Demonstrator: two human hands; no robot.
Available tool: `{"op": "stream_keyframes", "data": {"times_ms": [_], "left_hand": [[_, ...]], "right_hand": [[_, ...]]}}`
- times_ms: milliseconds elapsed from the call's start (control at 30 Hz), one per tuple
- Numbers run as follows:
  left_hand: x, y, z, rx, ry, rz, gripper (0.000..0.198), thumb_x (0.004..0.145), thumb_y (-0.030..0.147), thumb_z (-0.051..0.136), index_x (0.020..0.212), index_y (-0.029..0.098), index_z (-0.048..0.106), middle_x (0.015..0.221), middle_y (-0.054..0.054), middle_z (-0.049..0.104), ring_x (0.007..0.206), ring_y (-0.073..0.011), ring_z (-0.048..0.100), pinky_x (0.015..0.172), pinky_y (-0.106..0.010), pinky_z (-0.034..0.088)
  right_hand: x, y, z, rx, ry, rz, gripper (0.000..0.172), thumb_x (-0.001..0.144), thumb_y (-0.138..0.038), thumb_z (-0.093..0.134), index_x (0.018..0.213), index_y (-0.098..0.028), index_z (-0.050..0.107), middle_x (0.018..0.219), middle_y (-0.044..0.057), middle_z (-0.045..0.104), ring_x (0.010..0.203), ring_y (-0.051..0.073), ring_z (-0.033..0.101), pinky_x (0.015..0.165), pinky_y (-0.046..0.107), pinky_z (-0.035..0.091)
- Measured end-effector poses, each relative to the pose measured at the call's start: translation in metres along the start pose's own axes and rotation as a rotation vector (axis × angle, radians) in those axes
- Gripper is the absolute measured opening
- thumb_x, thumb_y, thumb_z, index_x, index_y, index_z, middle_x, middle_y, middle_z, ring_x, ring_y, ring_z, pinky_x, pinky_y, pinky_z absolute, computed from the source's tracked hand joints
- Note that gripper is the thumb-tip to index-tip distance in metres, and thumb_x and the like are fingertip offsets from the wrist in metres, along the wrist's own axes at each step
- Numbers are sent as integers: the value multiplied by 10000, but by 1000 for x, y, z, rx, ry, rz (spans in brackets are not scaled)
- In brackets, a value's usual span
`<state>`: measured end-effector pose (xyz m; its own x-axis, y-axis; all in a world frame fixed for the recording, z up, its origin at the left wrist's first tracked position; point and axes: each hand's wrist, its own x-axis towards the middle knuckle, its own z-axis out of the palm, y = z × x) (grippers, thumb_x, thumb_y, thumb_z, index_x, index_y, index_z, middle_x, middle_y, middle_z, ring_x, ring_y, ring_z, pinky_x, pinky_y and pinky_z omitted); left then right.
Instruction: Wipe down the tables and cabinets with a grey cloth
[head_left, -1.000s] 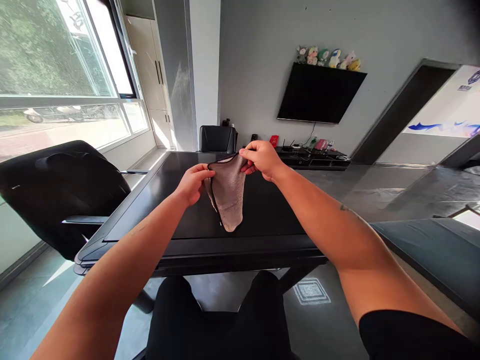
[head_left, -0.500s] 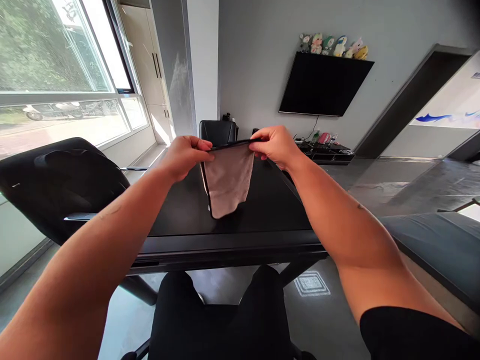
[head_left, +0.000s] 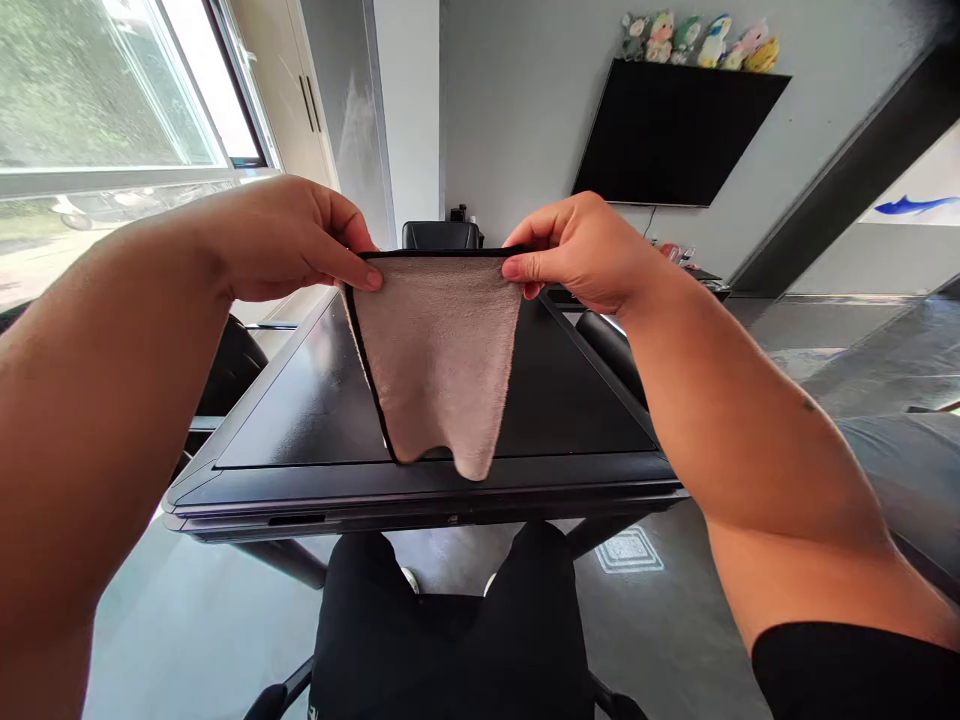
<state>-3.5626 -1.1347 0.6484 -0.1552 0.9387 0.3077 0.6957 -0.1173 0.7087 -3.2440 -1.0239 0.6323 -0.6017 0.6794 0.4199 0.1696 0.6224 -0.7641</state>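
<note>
A beige-grey cloth with dark edging hangs upright in front of me, stretched between both hands above the table. My left hand pinches its upper left corner between thumb and fingers. At the upper right corner, my right hand grips the dark-edged top in the same way. The cloth's lower edge dangles free in a wavy line over the near side of the black table. The far side of the cloth is hidden from me.
A black chair stands left of the table, and another chair is at its far end. Dark padded seating lies to the right. A wall television with several plush toys above it hangs beyond.
My hands have moved apart and nearer to me, the left one going left. The cloth is spread wider and looks larger. My view has tilted slightly downward.
</note>
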Motion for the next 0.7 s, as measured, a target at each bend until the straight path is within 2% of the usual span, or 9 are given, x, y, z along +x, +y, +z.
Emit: {"op": "stream_keyframes", "data": {"times_ms": [67,100,167,233,367,467,600,700], "left_hand": [[7,-11,5,-78,-201,-42,245,764,101,840,957,20,711,821,38,644,932,-162,739,951,-472,431],[13,-20,11,-101,-256,-50,268,735,131,862,943,50,713,814,39,652,878,-135,723,935,-438,447],[29,-45,29,-107,-303,-39,320,622,190,922,870,126,729,799,22,678,770,-120,678,841,-357,483],[47,-74,54,-124,-331,-21,361,516,216,941,822,208,749,803,-4,703,719,-151,658,724,-320,503],[77,-125,108,-128,-249,-84,515,430,167,878,930,272,809,812,-22,729,724,-235,694,666,-348,543],[89,-148,135,-2,-166,-123,453,429,123,820,860,263,818,802,-23,741,758,-253,693,713,-356,542],[94,-160,147,87,-126,-82,343,473,137,789,785,277,815,815,-19,774,817,-265,708,765,-352,551],[68,-157,150,91,-189,-4,365,546,181,772,888,289,839,895,-14,813,871,-267,736,791,-345,559]], "right_hand": [[5,6,1,12,-26,-6,124,850,-84,887,858,-141,777,697,-17,676,623,97,632,572,206,523],[10,13,3,13,-48,-7,118,847,-81,879,848,-146,780,692,-17,680,614,97,625,554,203,506],[22,37,12,-5,-95,16,118,826,-69,861,814,-158,784,670,-16,684,591,98,605,519,206,469],[37,71,27,-54,-112,67,128,785,-67,862,773,-169,784,656,-16,692,578,99,588,514,216,443],[68,149,65,-175,-67,181,114,711,-96,862,740,-177,786,651,-26,697,593,107,579,577,238,441],[83,194,88,-205,-60,243,81,721,-123,825,773,-178,796,644,-32,688,591,116,581,619,260,446],[86,224,96,-164,-85,270,70,739,-148,792,793,-191,786,626,-35,674,600,131,602,637,268,452],[63,225,85,-134,-168,214,90,740,-175,786,825,-201,798,666,-26,700,646,146,632,665,273,468]]}}
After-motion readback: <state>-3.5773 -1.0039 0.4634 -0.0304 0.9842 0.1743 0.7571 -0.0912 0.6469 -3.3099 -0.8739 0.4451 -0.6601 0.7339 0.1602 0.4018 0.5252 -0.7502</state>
